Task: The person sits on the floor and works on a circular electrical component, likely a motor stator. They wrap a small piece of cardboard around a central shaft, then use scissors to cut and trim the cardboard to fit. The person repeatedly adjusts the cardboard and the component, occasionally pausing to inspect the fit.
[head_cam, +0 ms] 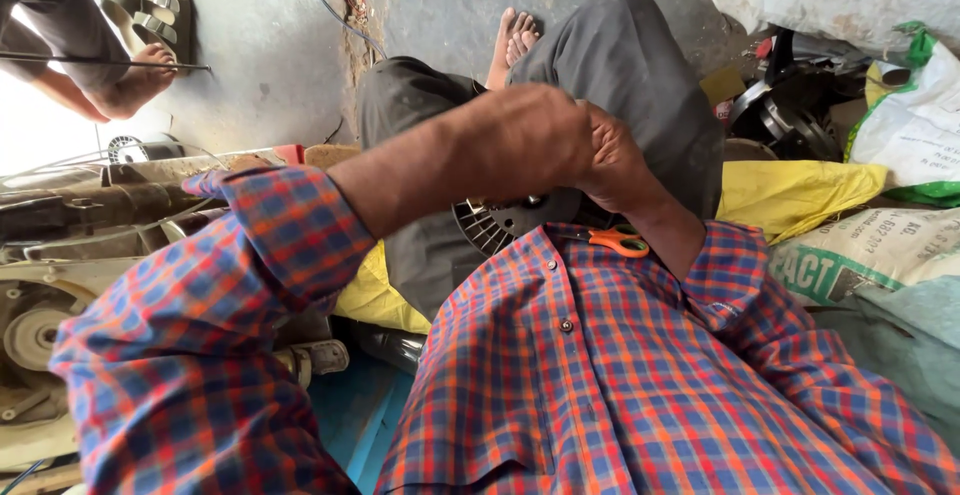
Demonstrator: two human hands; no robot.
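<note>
Both hands meet over the lap, and the left hand (520,140) covers most of what they work on. Only the lower edge of a dark round slotted metal part (495,223) shows beneath them, resting on the grey trousers. The left grip looks clenched; the right hand (615,160) is curled against it, but what either one grasps stays hidden. Orange-handled scissors (620,243) lie just below the right wrist. A white printed sack (860,255) sits at the right with yellow cloth (790,195) above it.
</note>
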